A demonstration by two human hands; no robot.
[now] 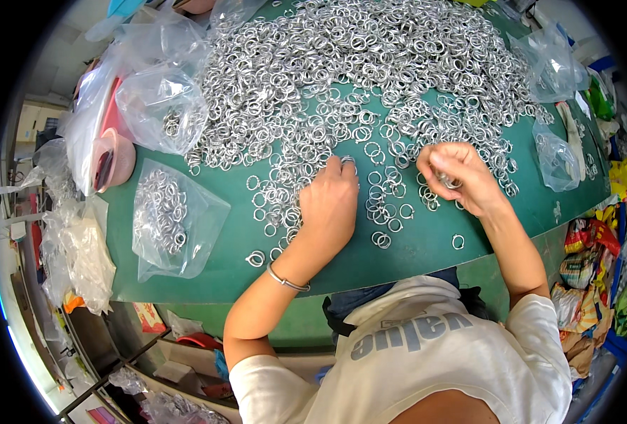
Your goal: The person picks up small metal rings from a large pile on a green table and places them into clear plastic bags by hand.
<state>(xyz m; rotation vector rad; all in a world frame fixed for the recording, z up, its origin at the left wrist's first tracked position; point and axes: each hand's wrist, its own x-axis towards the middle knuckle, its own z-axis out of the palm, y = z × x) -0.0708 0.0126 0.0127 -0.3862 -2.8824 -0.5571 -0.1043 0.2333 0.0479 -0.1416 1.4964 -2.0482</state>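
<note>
Small silver metal rings (370, 53), a great many of them, lie heaped over the far half of the green table (207, 272), with looser ones spread toward me. My left hand (330, 201) is down among the nearer rings, its fingers bent and closed at a ring by the fingertips; the palm side is hidden. To the right, my right hand (463, 177) is curled with thumb against fingers, and several metal rings show in its grasp. A clear plastic bag (211, 212) partly filled with the same rings lies flat to the left of my left hand.
At the far left stand a pink container (121, 161) and a puffed clear bag (161, 106). Another clear bag (557, 159) lies near the table's right edge, beside a pale glove-like item (571, 134). Colourful packages (586, 275) fill a rack on the right.
</note>
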